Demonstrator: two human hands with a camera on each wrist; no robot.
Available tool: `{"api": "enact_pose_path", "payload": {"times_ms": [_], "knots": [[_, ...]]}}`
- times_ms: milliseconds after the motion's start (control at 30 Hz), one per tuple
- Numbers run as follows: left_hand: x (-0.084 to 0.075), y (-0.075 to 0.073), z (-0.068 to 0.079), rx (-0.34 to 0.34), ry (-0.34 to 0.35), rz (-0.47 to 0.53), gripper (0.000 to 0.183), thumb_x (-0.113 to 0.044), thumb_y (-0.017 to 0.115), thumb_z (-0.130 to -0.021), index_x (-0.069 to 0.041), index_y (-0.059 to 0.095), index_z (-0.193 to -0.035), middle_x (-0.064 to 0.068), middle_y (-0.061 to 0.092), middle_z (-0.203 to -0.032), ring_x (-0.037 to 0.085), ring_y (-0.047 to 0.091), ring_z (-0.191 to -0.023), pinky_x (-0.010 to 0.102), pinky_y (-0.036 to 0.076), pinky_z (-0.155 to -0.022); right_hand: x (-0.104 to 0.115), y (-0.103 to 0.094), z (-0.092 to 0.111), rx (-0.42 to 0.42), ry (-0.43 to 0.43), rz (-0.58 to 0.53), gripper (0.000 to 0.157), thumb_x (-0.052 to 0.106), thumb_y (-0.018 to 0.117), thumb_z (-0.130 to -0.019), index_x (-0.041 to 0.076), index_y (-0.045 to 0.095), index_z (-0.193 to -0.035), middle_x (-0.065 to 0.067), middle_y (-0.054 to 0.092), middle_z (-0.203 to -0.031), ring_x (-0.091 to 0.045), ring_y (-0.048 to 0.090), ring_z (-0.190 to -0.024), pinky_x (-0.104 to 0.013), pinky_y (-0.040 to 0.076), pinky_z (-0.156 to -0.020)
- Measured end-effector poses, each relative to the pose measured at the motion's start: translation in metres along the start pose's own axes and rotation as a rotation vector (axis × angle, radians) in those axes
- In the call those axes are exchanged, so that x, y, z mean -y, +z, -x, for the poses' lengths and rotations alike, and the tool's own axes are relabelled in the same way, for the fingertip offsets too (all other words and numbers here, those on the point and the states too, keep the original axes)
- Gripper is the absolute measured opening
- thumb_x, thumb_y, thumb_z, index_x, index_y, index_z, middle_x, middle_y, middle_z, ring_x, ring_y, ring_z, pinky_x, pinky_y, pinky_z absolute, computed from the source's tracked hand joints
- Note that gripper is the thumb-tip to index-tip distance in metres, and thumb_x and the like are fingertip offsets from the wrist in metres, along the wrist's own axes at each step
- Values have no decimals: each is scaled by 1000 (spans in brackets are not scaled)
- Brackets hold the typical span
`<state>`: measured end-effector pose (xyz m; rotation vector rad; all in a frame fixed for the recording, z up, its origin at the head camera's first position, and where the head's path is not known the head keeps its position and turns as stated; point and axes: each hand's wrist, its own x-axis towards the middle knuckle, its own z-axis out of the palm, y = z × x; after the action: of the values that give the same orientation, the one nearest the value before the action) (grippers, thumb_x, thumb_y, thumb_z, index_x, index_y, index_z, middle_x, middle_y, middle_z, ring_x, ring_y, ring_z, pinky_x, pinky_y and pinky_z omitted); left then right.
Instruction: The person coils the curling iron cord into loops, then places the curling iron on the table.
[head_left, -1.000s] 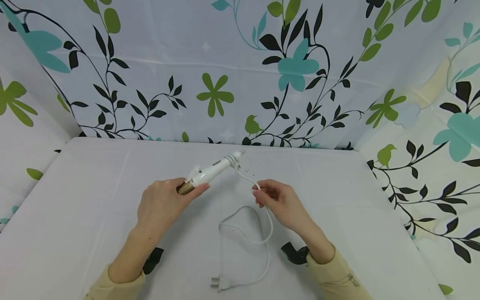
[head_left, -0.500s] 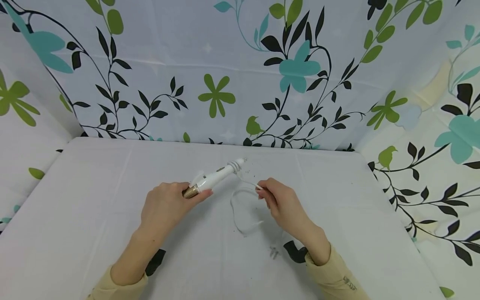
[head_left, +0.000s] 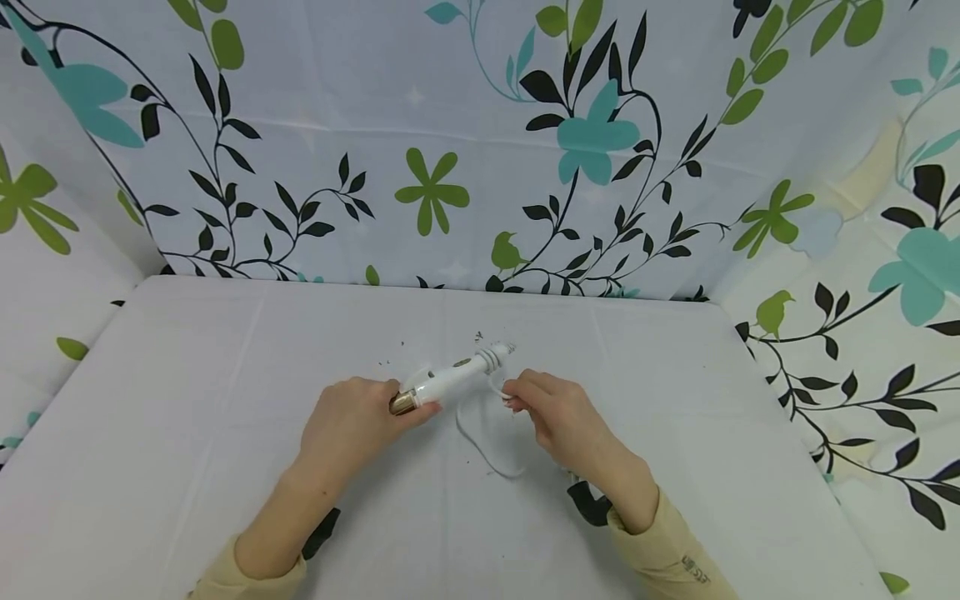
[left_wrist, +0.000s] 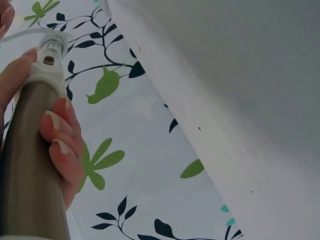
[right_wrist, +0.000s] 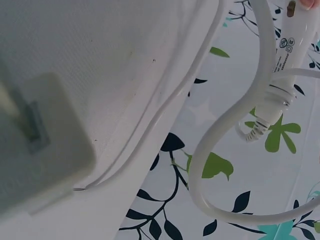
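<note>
My left hand (head_left: 352,425) grips a curling iron (head_left: 459,375) by its gold-brown barrel (left_wrist: 32,165). The iron is held above the table, its white handle slanting up to the right. A few turns of white power cord (head_left: 487,454) circle the end of the handle. Just right of there, my right hand (head_left: 566,421) pinches the cord between thumb and fingers. A loop of it hangs below both hands. Large and blurred in the right wrist view is the cord's plug (right_wrist: 45,145), dangling close to that camera; the right hand's fingers are out of that view.
A white cloth covers the table (head_left: 187,375). Behind and at both sides hang curtains (head_left: 337,100) printed with leaves and flowers. Dark wrist mounts (head_left: 588,504) sit under the forearms.
The iron and left hand have shifted right and a little nearer. My right hand has drawn the cord around the handle end, and the plug has lifted off the table toward the right wrist.
</note>
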<state>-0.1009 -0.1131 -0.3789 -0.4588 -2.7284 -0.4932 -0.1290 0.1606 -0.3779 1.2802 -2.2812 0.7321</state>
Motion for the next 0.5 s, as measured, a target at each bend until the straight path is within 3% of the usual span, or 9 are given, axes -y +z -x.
{"api": "enact_pose_path", "payload": {"times_ms": [233,500], "knots": [[0,1,-1,37,226,-126,60,-53,82,-76,-17,38,-57,-9,24,-52,6,24,-47,22,20,-44,-2,-1,1,-16,-52,63,49,-32,61,-66,3,67,-99,-2,64,-90,-14,60,-77,-23,52,-68],[5,3,0,53,412,-106,59,-57,79,-78,-19,38,-59,-12,25,-51,3,21,-47,20,18,-47,-11,0,1,-98,-61,70,45,-30,60,-71,6,71,-95,-2,67,-86,-18,61,-78,-30,54,-71]]}}
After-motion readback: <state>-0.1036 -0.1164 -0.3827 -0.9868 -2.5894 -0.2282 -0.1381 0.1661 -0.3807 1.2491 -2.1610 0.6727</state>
